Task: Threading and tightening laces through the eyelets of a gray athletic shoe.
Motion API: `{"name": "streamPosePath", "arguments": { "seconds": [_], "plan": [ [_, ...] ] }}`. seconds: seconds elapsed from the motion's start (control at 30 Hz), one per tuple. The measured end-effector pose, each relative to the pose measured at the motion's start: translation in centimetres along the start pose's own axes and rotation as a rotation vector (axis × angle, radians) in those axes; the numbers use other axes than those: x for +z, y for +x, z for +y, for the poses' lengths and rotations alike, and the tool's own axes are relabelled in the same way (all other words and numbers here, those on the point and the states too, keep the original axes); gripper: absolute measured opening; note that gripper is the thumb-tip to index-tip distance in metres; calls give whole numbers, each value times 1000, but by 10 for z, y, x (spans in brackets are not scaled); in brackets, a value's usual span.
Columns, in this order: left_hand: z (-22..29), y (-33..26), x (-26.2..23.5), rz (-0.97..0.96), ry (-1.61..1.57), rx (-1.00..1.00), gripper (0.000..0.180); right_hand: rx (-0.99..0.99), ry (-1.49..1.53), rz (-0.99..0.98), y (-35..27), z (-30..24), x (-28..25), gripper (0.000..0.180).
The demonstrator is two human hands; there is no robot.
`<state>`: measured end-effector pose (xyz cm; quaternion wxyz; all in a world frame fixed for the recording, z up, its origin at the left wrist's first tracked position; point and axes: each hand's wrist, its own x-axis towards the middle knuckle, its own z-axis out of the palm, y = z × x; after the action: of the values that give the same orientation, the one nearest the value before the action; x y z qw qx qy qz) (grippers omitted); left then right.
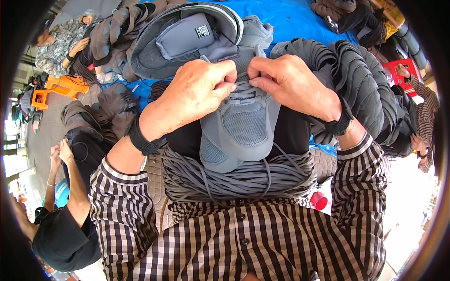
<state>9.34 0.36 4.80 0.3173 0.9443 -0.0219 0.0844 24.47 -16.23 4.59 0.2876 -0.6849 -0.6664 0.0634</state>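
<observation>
A grey mesh sneaker (248,124) lies on my lap with its toe toward me, on top of a second grey sneaker (213,152). My left hand (201,89) pinches a grey shoelace (246,89) at the left side of the eyelets. Opposite it, the fingers of my right hand (290,82) are closed on the lace at the right side. The fingertips hide part of the lacing. Under the shoes, a thick bundle of grey laces (234,180) stretches across my lap.
Beyond my left hand sits a large grey rounded piece (180,42) with a padded insert. Grey layered strips (356,89) are heaped at right. A blue sheet (290,23) spreads behind. A person in black (70,229) works at left; others sit farther off near orange stools (65,86).
</observation>
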Motion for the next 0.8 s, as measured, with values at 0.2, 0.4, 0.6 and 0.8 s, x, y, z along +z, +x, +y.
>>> {"name": "streamPosePath", "arguments": {
  "seconds": [0.2,0.4,0.6,0.8],
  "plan": [
    [5,-3,1,98,74,86,11,61,106,-27,-3,1,3,10],
    [2,-2,-2,-1,105,83,9,-16,65,-58,1,1,0,10],
    [6,5,-8,-144,-108,-92,12,35,108,-101,1,-1,-2,12],
    [-1,-1,-6,-116,-264,-172,12,2,0,-58,-2,1,3,12]
  ]
}}
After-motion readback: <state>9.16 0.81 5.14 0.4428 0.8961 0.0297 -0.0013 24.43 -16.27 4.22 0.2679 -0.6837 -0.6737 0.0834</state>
